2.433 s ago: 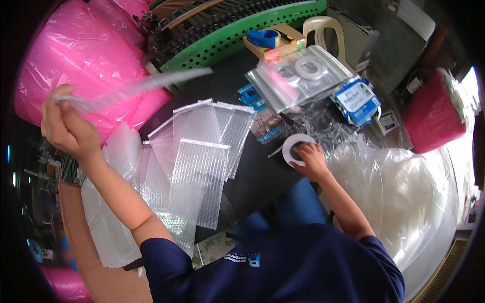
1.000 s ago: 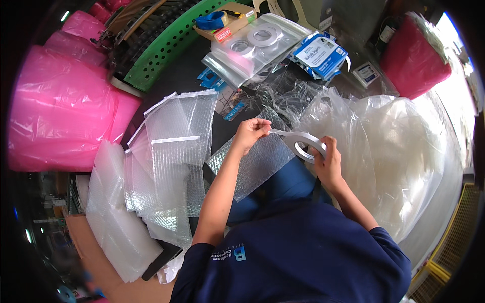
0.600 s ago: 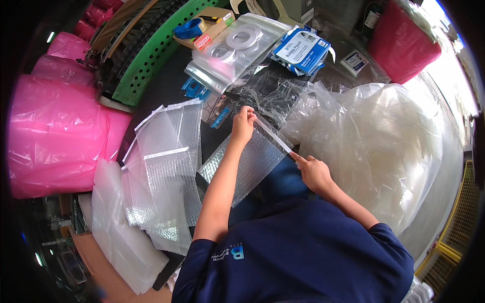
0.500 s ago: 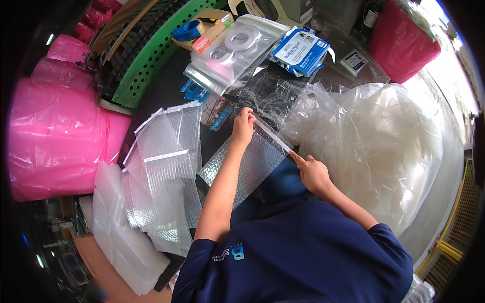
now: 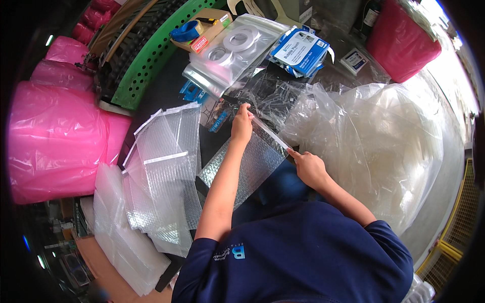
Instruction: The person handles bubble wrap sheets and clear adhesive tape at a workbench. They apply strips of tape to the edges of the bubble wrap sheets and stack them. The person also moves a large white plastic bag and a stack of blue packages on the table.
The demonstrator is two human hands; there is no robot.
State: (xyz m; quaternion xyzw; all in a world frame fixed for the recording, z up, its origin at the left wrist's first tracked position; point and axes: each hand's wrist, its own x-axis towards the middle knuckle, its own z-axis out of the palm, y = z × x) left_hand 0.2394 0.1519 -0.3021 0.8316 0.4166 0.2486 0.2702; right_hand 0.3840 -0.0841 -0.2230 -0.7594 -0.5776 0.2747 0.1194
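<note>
A clear bubble wrap pouch [image 5: 255, 164] lies slantwise before me, with a white adhesive strip [image 5: 271, 133] along its far right edge. At the strip's upper end my left hand [image 5: 242, 124] is closed, pinching the pouch's corner. My right hand [image 5: 309, 167] is at the strip's lower end, its fingers closed on the pouch's other corner, the index finger along the strip. Left of the pouch, several more bubble wrap pouches [image 5: 169, 136] with white strips lie fanned and overlapping. A stack of plain bubble wrap pouches [image 5: 124, 237] sits beside them.
To the right bulges a big clear plastic bag [image 5: 389, 151] of whitish contents. Beyond my hands lie crumpled film [image 5: 275, 101], white tape rolls [image 5: 241, 39], a blue-and-white package [image 5: 301, 50] and a carton [image 5: 214, 33] with blue tape [image 5: 187, 31]. Pink wrapped rolls [image 5: 65, 141] stand left.
My right hand has shifted slightly left and its fingertips have drawn in at the strip's lower end. The left hand has moved a little upward; the pouch lies nearly the same.
</note>
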